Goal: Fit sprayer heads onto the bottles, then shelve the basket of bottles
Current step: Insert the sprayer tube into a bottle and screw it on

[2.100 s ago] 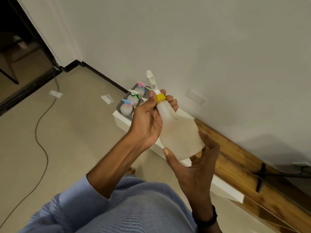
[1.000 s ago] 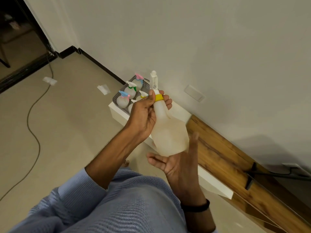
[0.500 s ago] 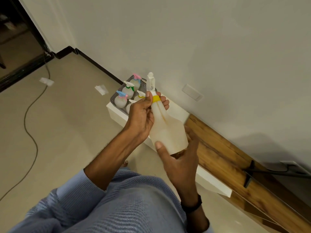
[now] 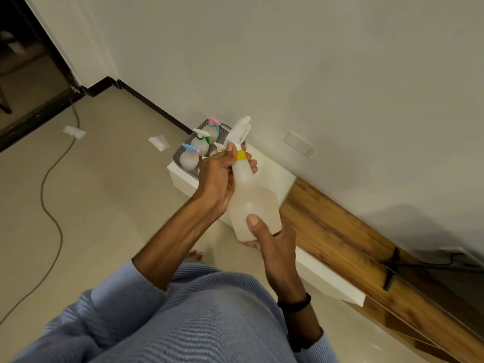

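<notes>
Bottle [image 4: 252, 203] gripped: left hand [image 4: 217, 176] at collar, right hand [image 4: 273, 243] at base | basket [image 4: 180, 154] on shelf [image 4: 275, 176] end

Translucent matt plastic bottle [image 4: 252, 203], glossy tiled floor [image 4: 110, 205], grained wooden board [image 4: 340, 231], ribbed knit cloth sleeve [image 4: 115, 305], perforated plastic basket [image 4: 180, 153]

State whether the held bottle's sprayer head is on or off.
On: the white sprayer head sits above the yellow collar on the bottle.

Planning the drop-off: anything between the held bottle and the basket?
Nothing visible between the bottle and the basket. Other sprayer bottles already stand in the basket; the left hand hides its near part.
</notes>
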